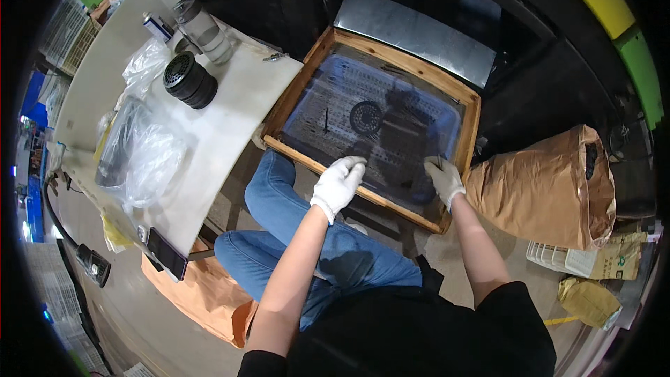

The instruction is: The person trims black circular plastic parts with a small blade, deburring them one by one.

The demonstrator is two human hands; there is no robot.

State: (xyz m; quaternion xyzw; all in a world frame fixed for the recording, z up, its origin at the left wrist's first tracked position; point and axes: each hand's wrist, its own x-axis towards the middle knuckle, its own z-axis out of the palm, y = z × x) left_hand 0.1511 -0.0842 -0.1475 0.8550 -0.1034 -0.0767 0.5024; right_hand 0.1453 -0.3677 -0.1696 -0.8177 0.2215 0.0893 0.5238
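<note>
A wooden-framed tray [460, 136] lies in front of my knees, with a blue perforated plastic basket [440, 122] inside it. On the basket's bottom rests a round black perforated disc [366, 118], and a thin dark sliver [326, 120] lies to its left. My left hand [340, 183], in a white glove, is over the tray's near rim with its fingers curled closed. My right hand [445, 180], also gloved, is at the right inner side of the tray, fingers pinched together. Whatever either hand holds is too dark and small to make out. Shadows cover the basket's middle.
The white table [216, 139] at left carries a stack of black perforated discs [190, 80], a clear bottle [204, 31], plastic bags [143, 150] and a phone [166, 254]. A brown paper sack [541, 185] stands right of the tray; another sack [199, 293] is below the table.
</note>
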